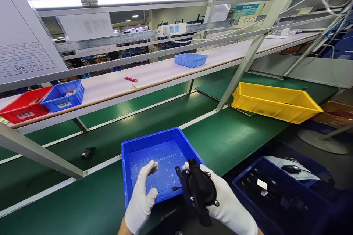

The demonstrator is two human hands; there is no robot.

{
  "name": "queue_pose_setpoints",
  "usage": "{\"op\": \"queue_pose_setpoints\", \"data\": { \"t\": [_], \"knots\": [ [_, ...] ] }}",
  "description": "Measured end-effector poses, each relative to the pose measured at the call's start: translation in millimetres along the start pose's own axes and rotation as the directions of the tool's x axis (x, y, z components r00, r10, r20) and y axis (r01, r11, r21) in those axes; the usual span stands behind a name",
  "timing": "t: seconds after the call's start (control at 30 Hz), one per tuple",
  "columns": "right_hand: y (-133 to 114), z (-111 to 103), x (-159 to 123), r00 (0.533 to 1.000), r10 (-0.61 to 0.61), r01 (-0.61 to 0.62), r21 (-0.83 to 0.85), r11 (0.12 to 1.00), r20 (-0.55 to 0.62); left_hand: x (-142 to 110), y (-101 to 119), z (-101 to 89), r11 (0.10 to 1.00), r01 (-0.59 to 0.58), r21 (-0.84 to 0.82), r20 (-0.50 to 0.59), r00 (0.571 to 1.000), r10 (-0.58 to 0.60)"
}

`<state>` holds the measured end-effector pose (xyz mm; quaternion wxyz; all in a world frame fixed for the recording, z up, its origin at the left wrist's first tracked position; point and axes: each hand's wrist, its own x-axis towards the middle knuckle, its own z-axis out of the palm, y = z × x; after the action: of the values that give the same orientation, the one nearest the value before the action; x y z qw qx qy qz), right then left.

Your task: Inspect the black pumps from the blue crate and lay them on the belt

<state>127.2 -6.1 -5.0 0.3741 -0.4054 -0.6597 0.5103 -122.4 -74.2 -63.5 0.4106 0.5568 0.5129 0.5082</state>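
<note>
Both my hands wear white gloves. My right hand (230, 205) grips a black plastic part (199, 191) with a round body and a stem, held over the near right corner of a blue tray (154, 143). My left hand (142, 198) hovers over the near left side of the same tray with fingers apart, holding nothing. The tray sits on the green belt (228, 136) and looks nearly bare, with a small dark piece (176, 188) near its front.
A dark blue bin (278, 194) of black parts and a paper stands at my right. A yellow bin (275, 102) lies further right. A small black part (87, 152) lies on the belt at left. Red (24, 105) and blue (64, 95) bins sit on the white shelf.
</note>
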Motion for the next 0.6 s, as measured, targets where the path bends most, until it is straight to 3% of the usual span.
{"op": "queue_pose_setpoints", "data": {
  "t": [0.3,0.5,0.6],
  "knots": [
    [11.6,-9.6,2.1,0.997,-0.046,0.045,0.011,0.999,0.06,1.5,-2.8,-1.4,1.0,0.003,-0.001,0.003,1.0,-0.003],
    [16.3,-25.8,2.6,0.99,-0.14,0.139,0.031,0.99,0.027,4.5,-10.5,-3.8,1.0,0.021,-0.014,-0.04,0.999,-0.022],
    [21.1,-22.8,3.7,0.993,-0.119,0.117,0.075,0.99,0.028,6.8,-15.1,-4.5,0.999,0.037,-0.024,-0.066,0.997,-0.038]
  ]
}}
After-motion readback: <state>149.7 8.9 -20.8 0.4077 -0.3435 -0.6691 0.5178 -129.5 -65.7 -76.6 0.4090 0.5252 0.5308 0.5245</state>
